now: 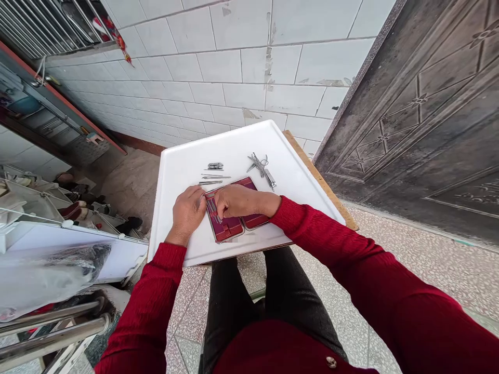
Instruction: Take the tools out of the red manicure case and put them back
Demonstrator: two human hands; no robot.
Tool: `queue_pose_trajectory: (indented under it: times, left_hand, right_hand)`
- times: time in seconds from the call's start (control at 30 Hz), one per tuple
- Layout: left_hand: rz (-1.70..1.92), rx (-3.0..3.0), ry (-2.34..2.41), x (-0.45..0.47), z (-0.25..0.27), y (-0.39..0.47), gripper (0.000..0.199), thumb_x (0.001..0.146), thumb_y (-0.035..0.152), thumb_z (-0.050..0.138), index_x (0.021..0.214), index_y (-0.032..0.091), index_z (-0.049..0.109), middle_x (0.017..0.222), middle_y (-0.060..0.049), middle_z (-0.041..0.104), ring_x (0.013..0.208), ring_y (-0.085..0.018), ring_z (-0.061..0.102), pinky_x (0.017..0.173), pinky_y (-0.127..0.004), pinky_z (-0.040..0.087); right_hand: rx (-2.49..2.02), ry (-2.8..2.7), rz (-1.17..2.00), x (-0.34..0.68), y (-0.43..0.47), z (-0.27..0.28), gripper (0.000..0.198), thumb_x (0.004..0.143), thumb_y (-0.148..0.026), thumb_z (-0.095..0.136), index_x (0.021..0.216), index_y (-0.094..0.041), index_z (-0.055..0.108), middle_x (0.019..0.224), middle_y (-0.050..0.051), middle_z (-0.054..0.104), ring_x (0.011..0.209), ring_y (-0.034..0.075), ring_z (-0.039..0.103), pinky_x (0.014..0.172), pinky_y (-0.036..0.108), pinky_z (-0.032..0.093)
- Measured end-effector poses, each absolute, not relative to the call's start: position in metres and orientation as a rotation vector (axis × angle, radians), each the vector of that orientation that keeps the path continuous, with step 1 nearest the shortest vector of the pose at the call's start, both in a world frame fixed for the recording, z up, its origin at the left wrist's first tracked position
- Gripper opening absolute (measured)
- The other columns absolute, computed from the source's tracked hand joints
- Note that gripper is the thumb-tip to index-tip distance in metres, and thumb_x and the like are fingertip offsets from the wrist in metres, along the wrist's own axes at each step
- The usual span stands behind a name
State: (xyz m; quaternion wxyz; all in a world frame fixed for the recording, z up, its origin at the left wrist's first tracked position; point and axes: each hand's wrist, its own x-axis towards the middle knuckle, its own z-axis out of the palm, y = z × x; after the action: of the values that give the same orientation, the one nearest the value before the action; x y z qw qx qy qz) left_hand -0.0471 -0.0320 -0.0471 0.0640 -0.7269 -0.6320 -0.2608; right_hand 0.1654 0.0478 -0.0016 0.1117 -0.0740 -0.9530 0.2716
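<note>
Head view: an open, dark red case (234, 228) with shiny metal tools (212, 208) inside lies at six o'clock on a smooth white table (183, 163). My left hand (189, 209) is bent, thumb by the case's ten o'clock corner. My right hand (239, 201) curls over the tools. I can't tell if either pinches anything. Thin silver sticks (212, 177) lie at eleven, silver scissors and clippers (260, 167) at one.

Home, prob. entry area: white rectangular-tile wall (218, 62), dark-grey embossed metal door (421, 130) far R, silvery barred window (54, 26) top L w/ red dangling ornament (121, 44), pale speckled terrazzo-type flr (405, 249), + white box-shaped rack (127, 252) lower L w/ assorted shoes (78, 212).
</note>
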Motion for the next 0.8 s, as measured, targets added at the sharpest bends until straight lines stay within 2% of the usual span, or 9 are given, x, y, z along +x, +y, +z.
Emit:
queue_pose_trajectory:
  times: [0.23, 0.8]
  left_hand:
    - [-0.768, -2.197, -1.940, -0.0469, -0.0462, -0.0338, 0.029, 0.100, 0.026, 0.046, 0.108, 0.023, 0.073, 0.125, -0.009, 0.076, 0.122, -0.027, 0.068, 0.108, -0.045, 0.055]
    - [-0.770, -2.203, -1.915, -0.0449, -0.0460, -0.0351, 0.030, 0.100, 0.026, 0.046, 0.109, 0.021, 0.074, 0.123, -0.011, 0.076, 0.120, -0.028, 0.070, 0.105, -0.047, 0.057]
  right_hand:
    - [-0.266, -2.790, 0.861, 0.1634, 0.0479, -0.0028, 0.030, 0.077, 0.006, 0.066, 0.074, -0.018, 0.083, 0.081, 0.001, 0.081, 0.076, 0.014, 0.067, 0.075, 0.025, 0.044]
    - [-0.272, -2.757, 0.965, 0.1623, 0.0493, -0.0067, 0.030, 0.076, 0.007, 0.066, 0.072, -0.017, 0.082, 0.078, 0.000, 0.080, 0.072, 0.012, 0.068, 0.070, 0.022, 0.046]
